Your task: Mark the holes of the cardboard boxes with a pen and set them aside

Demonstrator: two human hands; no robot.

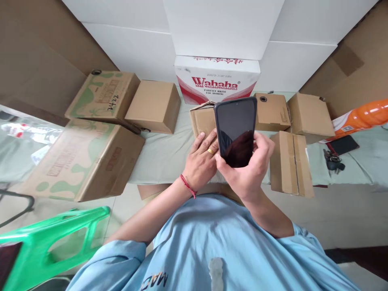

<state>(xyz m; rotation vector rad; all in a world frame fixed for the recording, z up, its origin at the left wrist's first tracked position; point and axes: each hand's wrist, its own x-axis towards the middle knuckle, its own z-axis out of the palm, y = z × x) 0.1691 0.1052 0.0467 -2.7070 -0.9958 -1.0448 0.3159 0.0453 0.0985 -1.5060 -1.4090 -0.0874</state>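
My right hand (251,169) grips a black smartphone (236,133) by its lower end, thumb on one side and fingers on the other. Its dark screen faces me and is held up above the table. Just left of it, my left hand (201,161) lies with its fingers stretched out on a small cardboard box (201,119). The phone and both hands hide much of that box. A gold ring and a red cord bracelet are on the left hand and wrist.
A white and red Wahaha carton (218,83) stands behind. Brown boxes flank both sides, including a plain box (153,105) and a taped box (291,161). An orange bottle (363,117), another phone (344,144) and keys (333,161) lie right. A green stool (60,238) is lower left.
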